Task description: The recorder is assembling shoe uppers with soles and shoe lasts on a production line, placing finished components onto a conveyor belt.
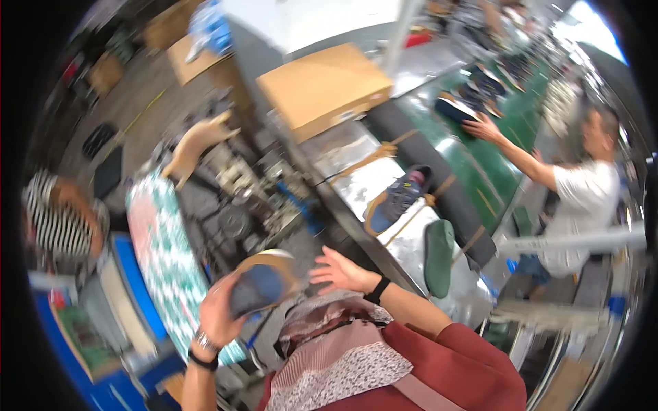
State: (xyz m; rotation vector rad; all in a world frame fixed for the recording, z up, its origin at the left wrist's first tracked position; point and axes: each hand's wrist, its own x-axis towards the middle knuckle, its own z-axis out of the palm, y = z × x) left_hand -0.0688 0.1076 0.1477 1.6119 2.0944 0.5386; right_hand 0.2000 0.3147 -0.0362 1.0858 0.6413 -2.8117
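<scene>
A dark blue shoe (259,286) with a tan and white sole edge is held up in front of my body, blurred by motion. My left hand (221,309) grips it from the left side. To the right of the shoe, my right hand (340,272) is held apart from it, fingers spread and nothing in them. Beyond my right hand, a dark sneaker (401,198) with a tan toe lies on the metal bench (356,195). Beside it rests a green sole-shaped piece (439,257).
A cardboard box (325,85) sits on the bench's far end. Machinery (240,212) stands ahead, by a patterned cloth (164,240). On the right, a co-worker in a white shirt (582,195) touches a shoe on the green conveyor (473,178). A person in stripes (58,212) is at left.
</scene>
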